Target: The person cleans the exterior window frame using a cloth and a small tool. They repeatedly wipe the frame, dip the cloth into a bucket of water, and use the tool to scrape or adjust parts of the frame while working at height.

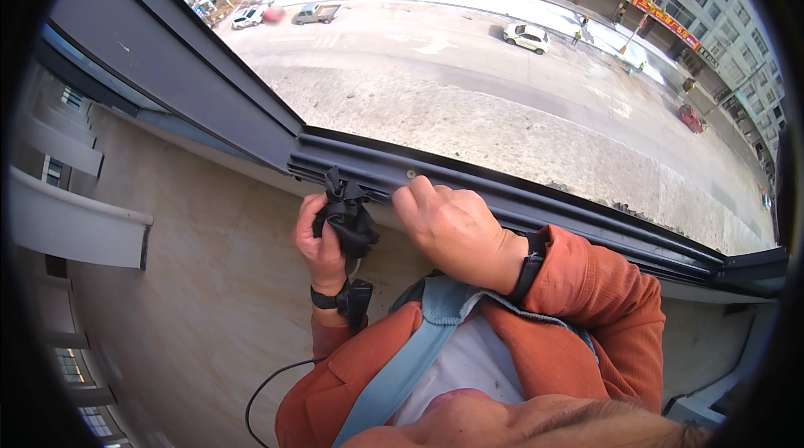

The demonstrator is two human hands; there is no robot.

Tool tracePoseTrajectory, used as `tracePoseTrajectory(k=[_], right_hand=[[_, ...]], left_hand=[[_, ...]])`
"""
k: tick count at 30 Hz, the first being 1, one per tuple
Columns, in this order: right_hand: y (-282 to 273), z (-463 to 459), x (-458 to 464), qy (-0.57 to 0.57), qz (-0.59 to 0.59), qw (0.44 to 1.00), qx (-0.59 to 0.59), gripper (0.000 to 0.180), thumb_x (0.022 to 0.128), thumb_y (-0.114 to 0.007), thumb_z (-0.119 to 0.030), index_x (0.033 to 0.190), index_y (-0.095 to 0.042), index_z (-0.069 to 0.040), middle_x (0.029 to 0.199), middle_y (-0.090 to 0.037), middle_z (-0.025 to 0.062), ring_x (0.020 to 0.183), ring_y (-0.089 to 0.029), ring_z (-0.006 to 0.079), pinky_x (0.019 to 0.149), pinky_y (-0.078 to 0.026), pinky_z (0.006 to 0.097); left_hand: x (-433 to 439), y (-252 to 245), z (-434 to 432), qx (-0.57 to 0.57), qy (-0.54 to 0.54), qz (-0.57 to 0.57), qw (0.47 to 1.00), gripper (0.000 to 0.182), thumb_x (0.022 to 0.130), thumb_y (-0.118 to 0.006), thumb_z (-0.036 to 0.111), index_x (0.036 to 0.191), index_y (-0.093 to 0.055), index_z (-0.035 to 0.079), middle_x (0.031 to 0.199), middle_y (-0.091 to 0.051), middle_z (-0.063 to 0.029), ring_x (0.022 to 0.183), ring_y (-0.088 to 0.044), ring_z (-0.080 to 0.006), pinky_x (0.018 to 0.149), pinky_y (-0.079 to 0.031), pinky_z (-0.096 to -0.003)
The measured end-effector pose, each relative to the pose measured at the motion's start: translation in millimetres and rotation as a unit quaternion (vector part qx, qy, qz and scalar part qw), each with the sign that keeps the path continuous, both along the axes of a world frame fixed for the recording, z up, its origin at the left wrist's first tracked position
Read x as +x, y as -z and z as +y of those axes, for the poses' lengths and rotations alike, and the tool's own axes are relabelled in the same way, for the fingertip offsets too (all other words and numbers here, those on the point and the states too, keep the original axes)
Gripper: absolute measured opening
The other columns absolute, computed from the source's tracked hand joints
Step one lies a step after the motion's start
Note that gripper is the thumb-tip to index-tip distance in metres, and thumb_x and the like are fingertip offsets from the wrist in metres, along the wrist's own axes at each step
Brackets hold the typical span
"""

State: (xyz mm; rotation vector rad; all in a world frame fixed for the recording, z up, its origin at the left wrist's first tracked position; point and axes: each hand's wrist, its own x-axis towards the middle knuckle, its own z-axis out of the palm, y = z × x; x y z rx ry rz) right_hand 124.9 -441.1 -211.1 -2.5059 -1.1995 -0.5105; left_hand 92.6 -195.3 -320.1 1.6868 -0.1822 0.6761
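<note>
My left hand (320,241) grips a crumpled piece of black cloth or thin plastic (347,215), bunched up beside the window track. Its upper end touches or overlaps the inner edge of the dark metal window sill track (502,206). To the right, my right hand (449,228) is curled over the same track with its knuckles up. Its fingertips are tucked out of sight, so whether it pinches something small cannot be told. A round screw head or plug (411,174) shows in the track just above the right thumb and forefinger.
A thick dark window frame upright (207,71) rises at the left, meeting the track at a corner. Beyond the opening, far below, lies a street (389,58) with cars and people. Indoors, a tiled floor (188,297) spreads behind the sill, and a black cable (254,394) loops beside my body.
</note>
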Motion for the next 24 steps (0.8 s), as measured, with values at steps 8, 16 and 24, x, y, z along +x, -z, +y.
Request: tracePoseTrajectory(k=[8, 16, 24], right_hand=[[12, 11, 9, 0.004, 0.047, 0.998, 0.037, 0.013, 0.086, -0.067, -0.011, 0.093, -0.059, -0.003, 0.081, -0.058, 0.0103, 0.066, -0.068, 0.0233, 0.057, -0.056, 0.0343], [16, 15, 9, 0.006, 0.066, 0.997, 0.042, 0.016, 0.094, -0.068, -0.016, 0.096, -0.058, -0.003, 0.086, -0.058, 0.0118, 0.070, -0.069, 0.0283, 0.060, -0.058, 0.0396], [2, 11, 14, -0.020, 0.042, 0.998, 0.030, 0.014, 0.085, -0.067, -0.011, 0.095, -0.060, -0.003, 0.083, -0.060, 0.0109, 0.071, -0.070, 0.0251, 0.061, -0.058, 0.0371]], left_hand=[[7, -31, -15, 0.187, -0.067, 0.017, 0.980, 0.027, 0.091, -0.067, 0.008, 0.117, -0.068, -0.001, 0.101, -0.066, -0.0135, 0.091, -0.065, -0.0292, 0.086, -0.054, -0.0375], [7, -51, -19, 0.217, -0.041, 0.035, 0.975, 0.024, 0.089, -0.067, -0.001, 0.113, -0.068, 0.000, 0.097, -0.065, -0.0134, 0.088, -0.066, -0.0312, 0.081, -0.055, -0.0377], [8, -55, -21, 0.214, -0.050, 0.037, 0.975, 0.023, 0.089, -0.067, -0.001, 0.112, -0.068, 0.000, 0.095, -0.065, -0.0137, 0.086, -0.067, -0.0317, 0.080, -0.055, -0.0383]])
